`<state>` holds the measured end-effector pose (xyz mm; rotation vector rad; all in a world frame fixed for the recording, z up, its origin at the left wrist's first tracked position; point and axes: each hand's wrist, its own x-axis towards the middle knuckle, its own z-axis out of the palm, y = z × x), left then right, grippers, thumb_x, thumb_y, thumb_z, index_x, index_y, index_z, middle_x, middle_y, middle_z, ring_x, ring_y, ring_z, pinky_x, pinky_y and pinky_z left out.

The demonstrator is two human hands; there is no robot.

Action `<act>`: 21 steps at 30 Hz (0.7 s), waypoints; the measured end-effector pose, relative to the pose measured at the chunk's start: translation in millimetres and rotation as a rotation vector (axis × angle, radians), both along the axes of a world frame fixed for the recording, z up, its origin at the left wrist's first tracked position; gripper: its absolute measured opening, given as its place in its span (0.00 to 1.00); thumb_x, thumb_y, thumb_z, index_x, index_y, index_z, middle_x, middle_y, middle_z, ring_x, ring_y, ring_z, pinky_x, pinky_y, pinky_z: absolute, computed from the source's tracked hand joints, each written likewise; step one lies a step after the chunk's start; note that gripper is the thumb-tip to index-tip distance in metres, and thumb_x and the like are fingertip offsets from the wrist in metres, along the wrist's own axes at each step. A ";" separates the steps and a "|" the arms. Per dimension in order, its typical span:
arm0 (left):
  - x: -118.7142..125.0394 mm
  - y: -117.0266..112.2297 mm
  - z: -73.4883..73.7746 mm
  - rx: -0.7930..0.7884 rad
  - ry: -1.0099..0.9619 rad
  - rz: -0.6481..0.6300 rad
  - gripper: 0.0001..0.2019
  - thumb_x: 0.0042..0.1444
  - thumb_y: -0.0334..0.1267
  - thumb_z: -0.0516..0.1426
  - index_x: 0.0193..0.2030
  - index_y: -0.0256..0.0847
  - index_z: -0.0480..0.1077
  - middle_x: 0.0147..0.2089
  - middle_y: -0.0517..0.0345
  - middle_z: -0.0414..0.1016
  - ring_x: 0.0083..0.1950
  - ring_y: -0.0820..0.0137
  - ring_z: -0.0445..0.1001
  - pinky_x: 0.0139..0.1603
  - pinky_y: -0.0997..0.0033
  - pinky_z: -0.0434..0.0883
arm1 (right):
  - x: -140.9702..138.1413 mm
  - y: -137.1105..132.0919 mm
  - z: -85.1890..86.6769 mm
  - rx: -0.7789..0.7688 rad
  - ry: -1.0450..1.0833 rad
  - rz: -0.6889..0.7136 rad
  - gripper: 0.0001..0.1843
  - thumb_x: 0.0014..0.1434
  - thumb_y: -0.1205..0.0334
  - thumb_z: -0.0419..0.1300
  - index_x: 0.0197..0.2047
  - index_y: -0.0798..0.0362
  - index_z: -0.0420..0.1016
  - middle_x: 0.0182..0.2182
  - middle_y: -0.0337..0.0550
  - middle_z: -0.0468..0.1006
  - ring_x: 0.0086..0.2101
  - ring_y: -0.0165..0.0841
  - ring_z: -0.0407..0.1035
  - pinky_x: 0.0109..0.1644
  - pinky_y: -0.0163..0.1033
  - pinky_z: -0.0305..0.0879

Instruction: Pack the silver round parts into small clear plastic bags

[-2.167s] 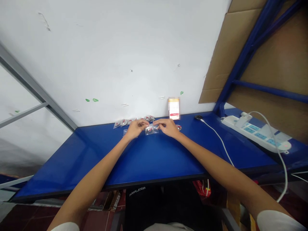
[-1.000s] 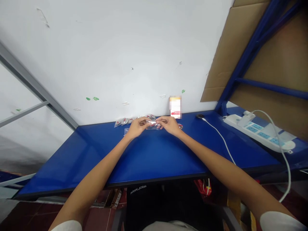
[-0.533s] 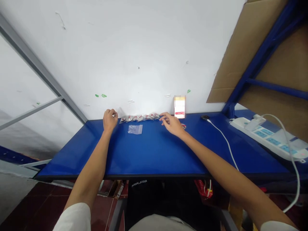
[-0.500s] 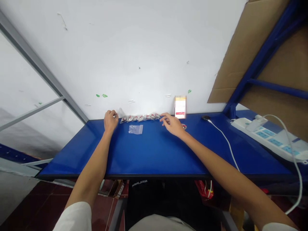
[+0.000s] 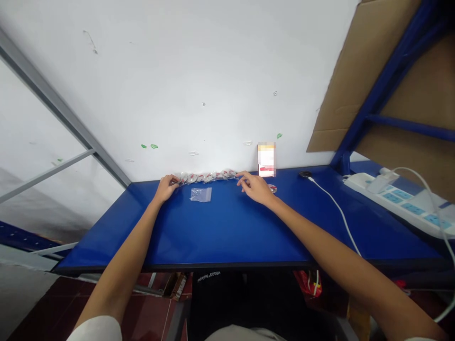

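Observation:
A row of several small clear packets (image 5: 206, 177), each with a round red-and-white piece inside, lies along the back edge of the blue table (image 5: 227, 232) against the white wall. My left hand (image 5: 166, 186) rests low on the table, its fingers stretched onto the left end of the row. At the right end, my right hand (image 5: 254, 186) lies with its fingers spread and the fingertips touching the last packet. One empty clear bag (image 5: 201, 194) lies flat between my hands, just in front of the row. A loose round piece (image 5: 273, 188) sits beside my right hand.
A small card or box (image 5: 266, 159) leans on the wall behind my right hand. A black round device (image 5: 304, 174) with a white cable (image 5: 337, 213) lies to the right. A white power strip (image 5: 401, 201) sits at far right under a blue frame with cardboard (image 5: 348, 80).
Both hands held one packet together a second ago. They have parted; my left hand carried it to the row's left end and lowered to the table. The right hand stays at the right end.

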<state>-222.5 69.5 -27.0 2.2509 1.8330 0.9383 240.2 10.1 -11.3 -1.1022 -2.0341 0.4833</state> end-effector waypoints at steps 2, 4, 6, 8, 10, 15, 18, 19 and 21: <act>-0.3 -4.4 -0.3 0.060 0.015 0.014 0.11 0.59 0.42 0.58 0.44 0.44 0.77 0.48 0.49 0.79 0.53 0.55 0.74 0.61 0.53 0.70 | -0.7 1.1 -1.8 -0.002 0.004 0.007 0.21 0.70 0.69 0.56 0.62 0.44 0.75 0.42 0.38 0.87 0.32 0.35 0.81 0.41 0.38 0.73; -0.2 -5.5 0.6 0.153 0.036 0.056 0.13 0.64 0.45 0.55 0.45 0.43 0.78 0.49 0.47 0.79 0.55 0.54 0.73 0.62 0.52 0.70 | -1.3 2.5 -3.7 -0.003 0.013 0.014 0.20 0.70 0.68 0.55 0.61 0.44 0.75 0.42 0.38 0.87 0.31 0.35 0.80 0.40 0.38 0.73; -1.3 -3.2 1.5 0.215 0.055 0.088 0.16 0.69 0.45 0.51 0.48 0.42 0.78 0.50 0.46 0.78 0.56 0.54 0.72 0.62 0.52 0.69 | -1.5 3.8 -5.0 -0.004 0.018 0.022 0.20 0.70 0.69 0.55 0.61 0.44 0.75 0.41 0.38 0.87 0.30 0.34 0.80 0.39 0.37 0.73; -3.8 0.6 1.0 0.207 0.086 0.082 0.17 0.70 0.43 0.50 0.51 0.42 0.78 0.52 0.45 0.78 0.55 0.54 0.72 0.64 0.51 0.68 | -1.6 4.7 -5.4 -0.003 0.022 0.028 0.20 0.70 0.69 0.54 0.61 0.45 0.75 0.41 0.38 0.87 0.29 0.33 0.79 0.38 0.37 0.72; -6.2 3.5 -1.0 0.172 0.117 0.064 0.17 0.69 0.41 0.51 0.52 0.41 0.79 0.53 0.44 0.78 0.54 0.55 0.73 0.65 0.51 0.67 | -1.7 5.0 -5.3 -0.004 0.021 0.028 0.21 0.70 0.69 0.54 0.61 0.45 0.75 0.40 0.38 0.87 0.29 0.33 0.79 0.38 0.37 0.72; -3.3 2.3 -1.9 0.118 0.162 0.032 0.16 0.65 0.42 0.55 0.52 0.42 0.81 0.53 0.44 0.80 0.56 0.53 0.73 0.66 0.49 0.66 | -2.7 4.1 -5.1 -0.017 0.016 0.024 0.20 0.70 0.69 0.54 0.61 0.46 0.75 0.41 0.39 0.87 0.29 0.33 0.79 0.38 0.37 0.73; 1.5 -1.9 4.5 0.084 0.187 0.025 0.16 0.65 0.42 0.55 0.51 0.43 0.81 0.53 0.45 0.80 0.57 0.52 0.72 0.66 0.48 0.66 | -3.7 1.6 -4.0 -0.014 0.000 0.021 0.19 0.70 0.68 0.54 0.60 0.46 0.75 0.41 0.38 0.87 0.29 0.33 0.80 0.39 0.37 0.72; 3.0 -3.7 7.4 0.093 0.188 0.030 0.16 0.65 0.43 0.55 0.51 0.43 0.81 0.53 0.44 0.80 0.58 0.52 0.72 0.66 0.48 0.66 | -3.8 0.4 -2.6 -0.007 -0.008 0.016 0.19 0.70 0.68 0.54 0.60 0.46 0.75 0.40 0.38 0.87 0.30 0.33 0.80 0.39 0.37 0.72; 6.4 -8.0 13.3 0.134 0.176 0.043 0.16 0.65 0.42 0.54 0.51 0.42 0.81 0.53 0.43 0.79 0.58 0.51 0.72 0.66 0.48 0.66 | -2.7 -1.9 2.7 0.019 -0.029 -0.006 0.19 0.71 0.67 0.54 0.60 0.45 0.75 0.40 0.37 0.87 0.31 0.34 0.80 0.39 0.37 0.71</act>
